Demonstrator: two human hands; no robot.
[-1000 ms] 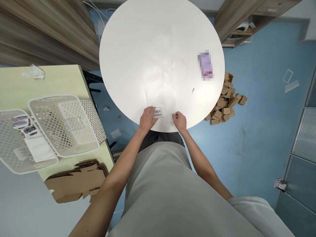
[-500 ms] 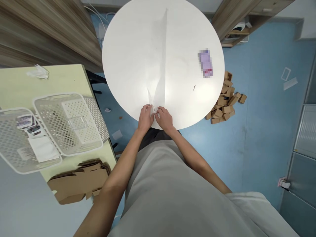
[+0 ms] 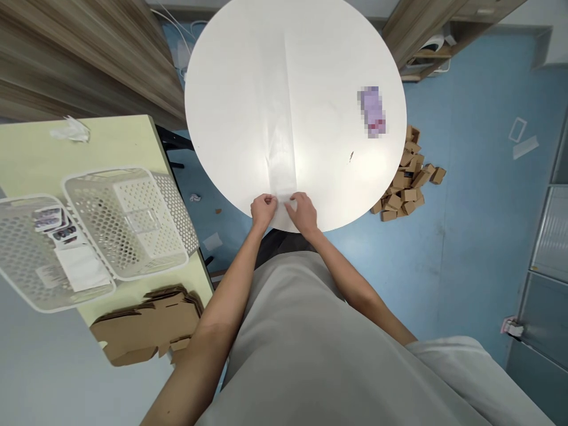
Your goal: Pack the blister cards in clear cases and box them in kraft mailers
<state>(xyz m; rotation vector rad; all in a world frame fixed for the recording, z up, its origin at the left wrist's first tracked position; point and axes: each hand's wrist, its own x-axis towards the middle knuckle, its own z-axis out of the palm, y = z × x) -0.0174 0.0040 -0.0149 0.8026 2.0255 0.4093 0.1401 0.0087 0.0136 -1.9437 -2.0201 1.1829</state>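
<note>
A long strip of clear, thin plastic film [image 3: 280,130] lies over the round white table [image 3: 231,89], running from the far part down to the near edge. At its near end, my left hand [image 3: 263,209] pinches the film's left edge between thumb and fingers. My right hand [image 3: 304,212] is at the right edge of the same end, with thumb and fingers apart. A blurred purple item [image 3: 373,112] rests on the right part of the table.
Two white perforated baskets [image 3: 128,222] [image 3: 26,254] and flattened brown cardboard [image 3: 146,328] are on the yellow-green table [image 3: 119,133] at left. Small brown boxes [image 3: 406,192] lie piled on the blue floor, right of the round table.
My hands have moved apart, and my right fingers have spread. The film, earlier creased and partly raised, now lies flatter and wider between them.
</note>
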